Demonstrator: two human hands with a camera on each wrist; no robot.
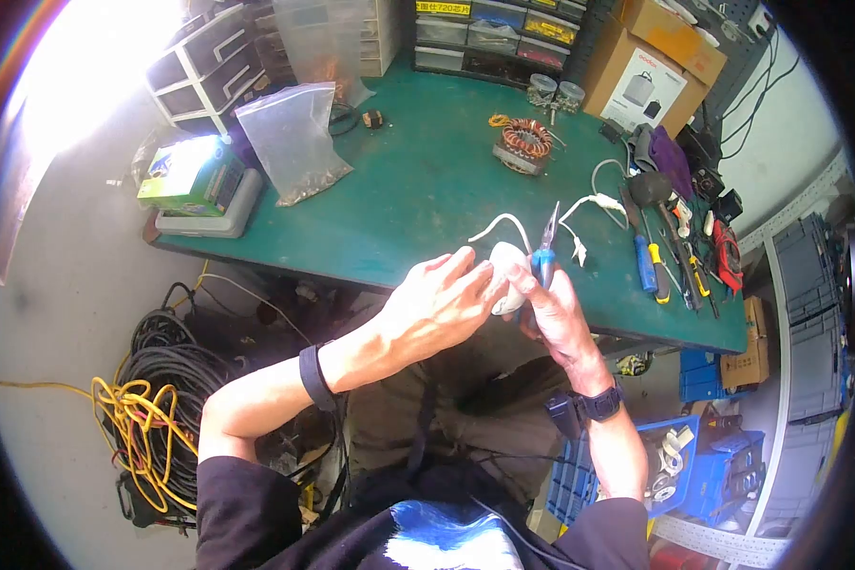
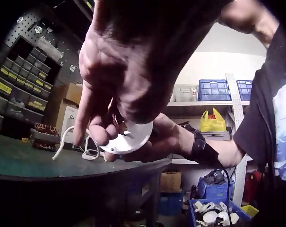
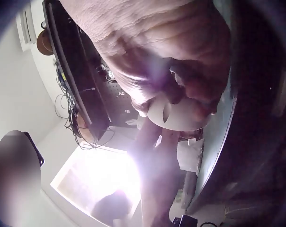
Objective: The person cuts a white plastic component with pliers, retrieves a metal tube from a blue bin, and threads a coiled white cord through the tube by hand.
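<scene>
A white, rounded plastic housing (image 1: 509,277) is between the two hands, over the front edge of the green bench. My right hand (image 1: 562,318) grips it together with blue-handled long-nose pliers (image 1: 547,249), whose jaws point up and away. My left hand (image 1: 449,302) has its fingertips at the housing's left side. In the left wrist view, the left fingers bend over the open face of the housing (image 2: 133,140), partly hiding small parts inside. The right wrist view shows the housing's smooth domed back (image 3: 174,113) with a slot. A white cord (image 1: 505,218) curves beyond the hands.
On the green bench (image 1: 408,180) are a copper-wound coil (image 1: 526,144), a plastic bag (image 1: 294,142) of small parts and several tools, including a blue-handled screwdriver (image 1: 645,264). A cardboard box (image 1: 651,81) stands behind. Coiled cables (image 1: 152,399) lie at left; a blue crate (image 1: 674,465) sits lower right.
</scene>
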